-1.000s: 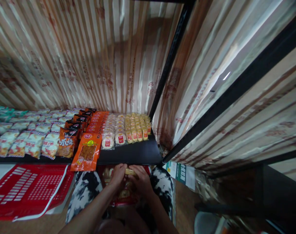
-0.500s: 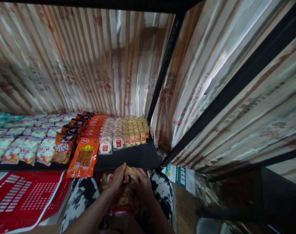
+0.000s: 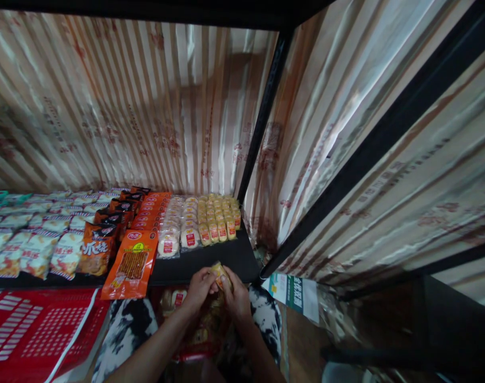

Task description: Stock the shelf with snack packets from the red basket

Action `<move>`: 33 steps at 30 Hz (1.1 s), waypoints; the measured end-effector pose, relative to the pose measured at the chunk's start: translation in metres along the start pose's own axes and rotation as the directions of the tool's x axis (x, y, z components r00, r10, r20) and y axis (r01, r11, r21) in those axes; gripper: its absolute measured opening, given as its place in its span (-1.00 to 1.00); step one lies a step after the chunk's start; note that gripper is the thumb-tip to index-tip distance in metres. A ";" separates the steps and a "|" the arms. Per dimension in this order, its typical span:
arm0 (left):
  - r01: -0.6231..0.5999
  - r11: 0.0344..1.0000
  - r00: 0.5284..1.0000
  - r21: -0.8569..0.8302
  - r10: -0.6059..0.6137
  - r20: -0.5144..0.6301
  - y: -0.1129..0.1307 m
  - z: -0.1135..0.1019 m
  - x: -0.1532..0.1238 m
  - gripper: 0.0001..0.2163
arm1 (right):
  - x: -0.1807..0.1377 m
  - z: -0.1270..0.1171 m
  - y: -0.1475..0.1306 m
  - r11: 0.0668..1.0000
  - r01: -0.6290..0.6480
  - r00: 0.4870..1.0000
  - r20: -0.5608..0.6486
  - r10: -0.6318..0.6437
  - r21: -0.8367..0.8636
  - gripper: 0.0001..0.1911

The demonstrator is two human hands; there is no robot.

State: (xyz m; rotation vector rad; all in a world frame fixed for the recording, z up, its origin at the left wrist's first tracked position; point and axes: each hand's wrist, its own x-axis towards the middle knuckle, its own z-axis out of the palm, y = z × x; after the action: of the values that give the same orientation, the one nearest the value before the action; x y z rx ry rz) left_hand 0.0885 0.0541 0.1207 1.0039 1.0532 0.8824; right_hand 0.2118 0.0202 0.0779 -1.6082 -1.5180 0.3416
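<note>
My left hand and my right hand meet just below the front edge of a black shelf. Both are closed on a small yellow snack pack held between the fingertips. Under my hands, between my knees in black-and-white trousers, lies a red container with more packs. On the shelf straight ahead stand rows of yellow packs and round white cakes.
Orange stick-snack packs, dark orange bags and pale bags fill the shelf to the left. A red plastic basket lies at lower left. A black shelf post rises at right; striped plastic sheeting hangs behind.
My hands have risen from the container between my knees toward the shelf edge, lifting the yellow pack. The view has tilted slightly down and left.
</note>
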 end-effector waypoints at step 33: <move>-0.347 0.660 0.891 0.667 0.453 0.016 0.007 0.034 0.054 -0.73 | 0.031 -0.005 0.030 0.971 -0.054 0.958 -0.287 -0.016 -0.234 -0.54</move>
State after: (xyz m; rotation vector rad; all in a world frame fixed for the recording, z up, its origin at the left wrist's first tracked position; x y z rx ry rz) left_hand 0.1346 0.0986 0.1192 1.8522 1.3400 0.9727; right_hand 0.2424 0.0504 0.0704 -1.7734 -1.3580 -0.0694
